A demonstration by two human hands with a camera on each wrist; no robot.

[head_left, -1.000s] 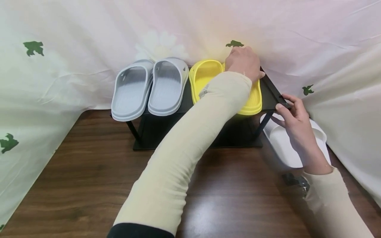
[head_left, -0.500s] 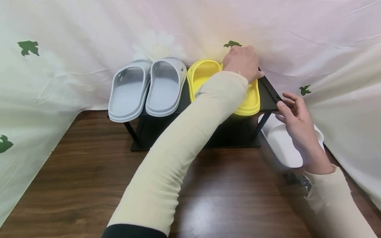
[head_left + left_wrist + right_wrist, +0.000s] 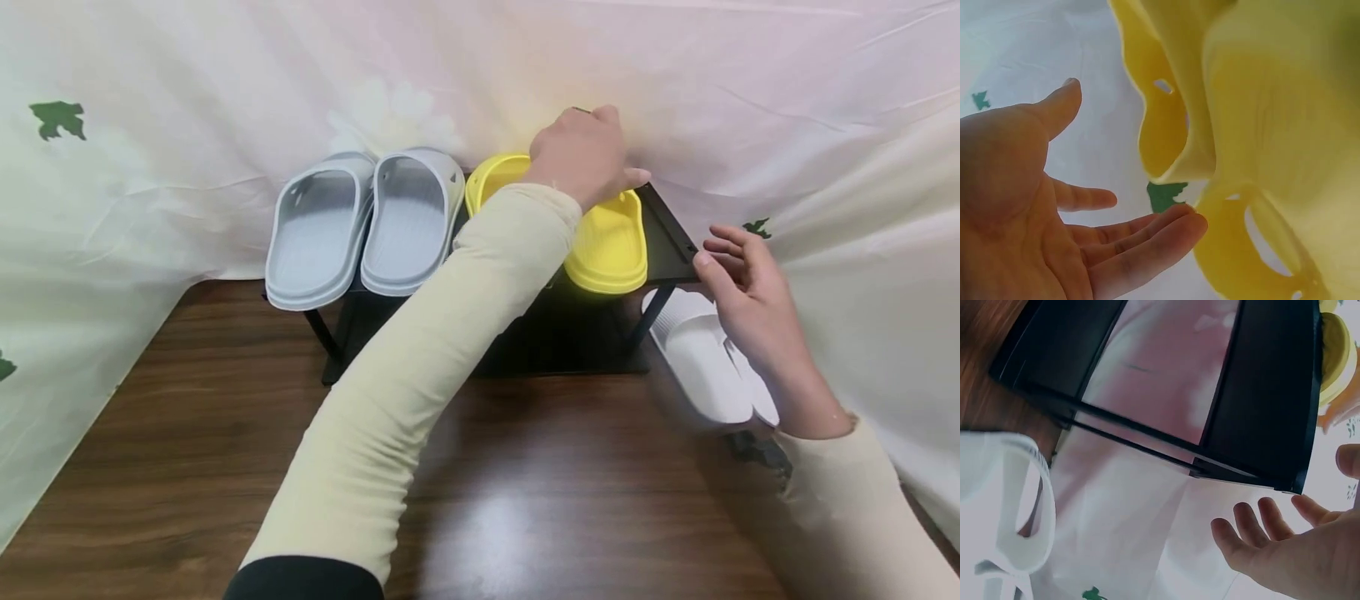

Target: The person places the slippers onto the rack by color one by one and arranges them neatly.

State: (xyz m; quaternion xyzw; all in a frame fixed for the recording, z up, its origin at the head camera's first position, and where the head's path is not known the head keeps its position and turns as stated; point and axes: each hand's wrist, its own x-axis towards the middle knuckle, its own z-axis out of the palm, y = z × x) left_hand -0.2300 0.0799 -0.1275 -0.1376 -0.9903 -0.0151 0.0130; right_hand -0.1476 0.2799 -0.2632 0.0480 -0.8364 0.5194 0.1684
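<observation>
Two yellow clogs stand side by side on the black shoe rack (image 3: 670,237). My left hand (image 3: 581,158) is over their toe ends, covering much of the left yellow clog (image 3: 497,172) and the top of the right yellow clog (image 3: 607,250). In the left wrist view its fingers are loosely extended, the tips at the toe of a yellow clog (image 3: 1260,125); whether they touch is unclear. My right hand (image 3: 757,308) is at the rack's front right corner, fingers spread, thumb by the edge. In the right wrist view a fingertip is close to that corner; contact cannot be told.
Two grey clogs, the left one (image 3: 315,229) and the right one (image 3: 412,225), stand on the rack's left half. White slippers (image 3: 705,358) lie on the wooden floor (image 3: 525,483) beside the rack, partly behind my right hand. A patterned cloth (image 3: 225,100) hangs behind.
My left hand has moved left, off the right yellow clog, uncovering more of it. My right hand, earlier holding the rack's corner, has loosened and shifted slightly outward. The clogs stay in place.
</observation>
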